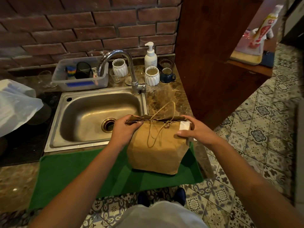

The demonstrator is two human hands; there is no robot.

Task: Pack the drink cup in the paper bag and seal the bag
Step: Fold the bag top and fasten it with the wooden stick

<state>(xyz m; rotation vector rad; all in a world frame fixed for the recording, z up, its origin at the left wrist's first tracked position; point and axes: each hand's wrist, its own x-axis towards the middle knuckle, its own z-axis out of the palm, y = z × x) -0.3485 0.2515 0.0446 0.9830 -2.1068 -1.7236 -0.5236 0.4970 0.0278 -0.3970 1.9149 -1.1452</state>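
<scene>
A brown paper bag (156, 152) stands upright on a green mat (85, 175) at the counter's front right. Its top is folded over toward me, and the twine handles (154, 135) hang down its front face. My left hand (125, 129) pinches the left end of the folded top. My right hand (197, 130) grips the right end, thumb pressed on the bag's front just below a white sticker (184, 125) at the fold. The drink cup is not visible; the bag hides whatever is inside.
A steel sink (92, 116) with a tall tap (131, 71) lies just behind the bag. White ribbed cups (152, 76), a soap pump bottle (150, 56), a blue mug (167, 75) and a plastic tub (79, 76) line the brick wall. A wooden panel (213, 63) rises on the right.
</scene>
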